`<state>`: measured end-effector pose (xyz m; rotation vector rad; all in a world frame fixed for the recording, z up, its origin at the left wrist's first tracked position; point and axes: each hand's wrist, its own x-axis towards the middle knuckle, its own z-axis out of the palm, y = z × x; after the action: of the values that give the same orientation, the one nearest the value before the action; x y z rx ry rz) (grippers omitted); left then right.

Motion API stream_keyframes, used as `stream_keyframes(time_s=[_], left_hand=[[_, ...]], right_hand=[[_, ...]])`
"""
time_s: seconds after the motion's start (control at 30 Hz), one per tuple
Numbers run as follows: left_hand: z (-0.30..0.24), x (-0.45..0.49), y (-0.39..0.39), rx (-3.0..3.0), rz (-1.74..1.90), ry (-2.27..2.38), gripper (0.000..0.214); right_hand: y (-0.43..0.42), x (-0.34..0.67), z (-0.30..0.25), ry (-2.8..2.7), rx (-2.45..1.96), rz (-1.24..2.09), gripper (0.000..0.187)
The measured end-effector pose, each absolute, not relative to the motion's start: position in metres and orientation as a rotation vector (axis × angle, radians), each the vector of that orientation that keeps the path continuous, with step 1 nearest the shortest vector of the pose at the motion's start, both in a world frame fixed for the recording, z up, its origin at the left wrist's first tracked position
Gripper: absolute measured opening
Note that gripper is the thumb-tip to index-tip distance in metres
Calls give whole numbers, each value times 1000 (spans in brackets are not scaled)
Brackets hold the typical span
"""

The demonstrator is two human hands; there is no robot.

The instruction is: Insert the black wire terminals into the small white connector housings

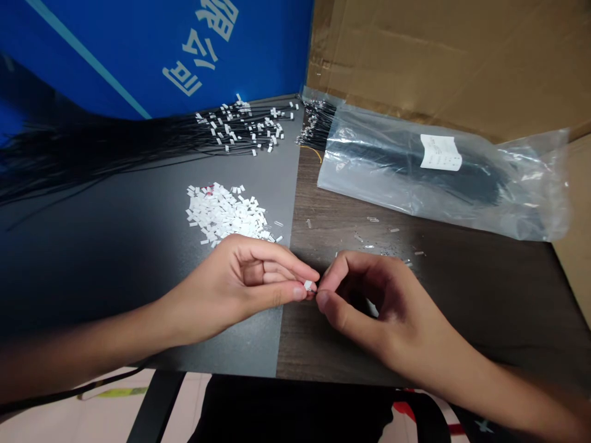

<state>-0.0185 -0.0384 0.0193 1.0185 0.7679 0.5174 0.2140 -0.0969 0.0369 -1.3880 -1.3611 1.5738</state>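
Between the thumb and fingers of my left hand (pixel 249 277) is a small white connector housing (pixel 308 285). My right hand (pixel 373 301) meets it from the right, thumb and index finger pinched on what looks like the end of a thin black wire; most of that wire is hidden. The fingertips of both hands nearly touch, above the seam between the grey mat and the brown tabletop. Just beyond my left hand lies a pile of loose white connector housings (pixel 226 212).
Black wires with white connectors (pixel 244 126) lie at the back left. A clear plastic bag (pixel 392 166) of black wires lies back right, its terminals sticking out. Small clear scraps (pixel 372 219) are scattered on the brown tabletop (pixel 462 277). A blue panel (pixel 258 49) and cardboard (pixel 438 55) stand behind.
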Motion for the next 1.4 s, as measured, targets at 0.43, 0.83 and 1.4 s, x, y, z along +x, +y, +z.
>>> stream_keyframes(time_s=[0.43,0.83,1.4], left_hand=[[22,-18,-45,1244,586,835,19],[25,-19,-47,1613,717,798,30],[23,-21,-52,1800,855,758,30]], right_hand=[[-97,211,38,-1397,-1434,1555,11],[-96,212,40,-1367,-1420,1605,13],[-96,213,32,-1290,-1317,1726,13]])
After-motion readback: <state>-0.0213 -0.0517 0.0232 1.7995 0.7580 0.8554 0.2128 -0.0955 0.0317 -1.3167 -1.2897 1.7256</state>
